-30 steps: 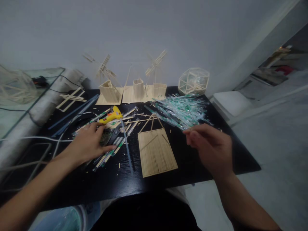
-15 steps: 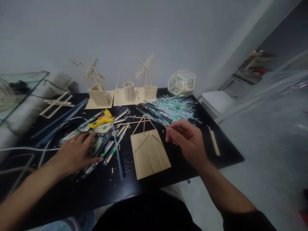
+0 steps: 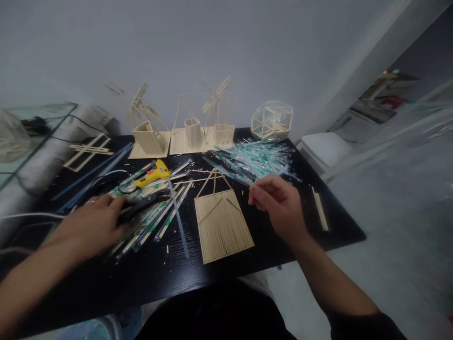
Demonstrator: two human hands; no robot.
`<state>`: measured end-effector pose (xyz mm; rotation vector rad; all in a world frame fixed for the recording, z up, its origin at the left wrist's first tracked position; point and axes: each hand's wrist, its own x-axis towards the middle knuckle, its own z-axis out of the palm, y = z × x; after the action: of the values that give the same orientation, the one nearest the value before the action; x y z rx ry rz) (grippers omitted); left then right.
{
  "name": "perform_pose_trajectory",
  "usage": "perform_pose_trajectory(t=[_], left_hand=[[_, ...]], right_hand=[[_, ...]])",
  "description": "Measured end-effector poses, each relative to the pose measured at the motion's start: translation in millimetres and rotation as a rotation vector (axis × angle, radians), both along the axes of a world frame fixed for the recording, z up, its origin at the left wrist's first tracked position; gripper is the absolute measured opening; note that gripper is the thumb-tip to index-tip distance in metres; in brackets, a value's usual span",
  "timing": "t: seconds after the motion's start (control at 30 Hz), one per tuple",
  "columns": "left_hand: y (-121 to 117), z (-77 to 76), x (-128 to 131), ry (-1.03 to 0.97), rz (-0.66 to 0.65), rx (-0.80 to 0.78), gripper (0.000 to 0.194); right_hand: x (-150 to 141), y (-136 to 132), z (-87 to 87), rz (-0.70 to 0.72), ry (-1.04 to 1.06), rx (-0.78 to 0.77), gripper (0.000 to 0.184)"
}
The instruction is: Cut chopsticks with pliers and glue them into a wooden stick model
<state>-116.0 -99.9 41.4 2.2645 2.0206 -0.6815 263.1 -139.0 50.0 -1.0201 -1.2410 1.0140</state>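
At left, the left hand (image 3: pixel 92 221), palm down, grips the black pliers (image 3: pixel 150 201), which lay beneath its looser fingers half a second ago. Right of centre, the right hand (image 3: pixel 278 205) pinches a small stick (image 3: pixel 251 185). The slatted panel (image 3: pixel 223 229) lies lower centre; bare tabletop (image 3: pixel 166 285) separates it from the front edge.

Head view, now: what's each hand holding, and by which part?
Left hand: dark hand tool, seemingly by the handle end. Right hand: fingers pinched; whether they hold anything can't be told.
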Motion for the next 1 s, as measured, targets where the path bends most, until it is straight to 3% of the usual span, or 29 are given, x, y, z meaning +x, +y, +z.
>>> perform_pose_trajectory(t=[0.17, 0.23, 0.27, 0.37, 0.47, 0.57, 0.73, 0.87, 1.0], left_hand=[[-4.1, -10.5, -56.1, -0.002, 0.106, 0.108, 0.048], [-8.5, -7.6, -57.3, -0.119, 0.112, 0.255, 0.045], [-12.2, -2.9, -48.2, -0.182, 0.151, 0.321, 0.046], [-27.1, 17.7, 8.2, -0.471, 0.197, 0.277, 0.050], [-38.6, 28.6, 70.8, -0.734, -0.015, 0.326, 0.044], [-43.0, 24.1, 108.7, -0.888, -0.187, 0.390, 0.041], [-48.2, 15.5, 128.2, -0.955, -0.231, 0.370, 0.034], [-51.9, 13.3, 128.3, -0.895, -0.264, 0.402, 0.037], [-52.9, 9.3, 122.6, -0.856, -0.258, 0.372, 0.026]], right_hand=[[-3.6, -0.5, 8.2, -0.015, -0.029, 0.025, 0.017], [-6.5, -0.3, 11.8, -0.023, -0.049, 0.032, 0.019], [-8.5, -0.2, 13.1, -0.025, -0.055, 0.041, 0.020], [-17.4, -0.4, 15.4, -0.015, -0.060, 0.086, 0.020], [-29.3, -2.2, 16.0, -0.023, -0.060, 0.150, 0.018], [-39.0, -5.0, 15.9, -0.053, -0.091, 0.195, 0.019], [-43.1, -5.9, 13.3, -0.098, -0.173, 0.223, 0.023], [-44.4, -4.2, 10.3, -0.085, -0.177, 0.228, 0.026], [-48.1, -3.9, 10.7, -0.054, -0.171, 0.197, 0.029]])
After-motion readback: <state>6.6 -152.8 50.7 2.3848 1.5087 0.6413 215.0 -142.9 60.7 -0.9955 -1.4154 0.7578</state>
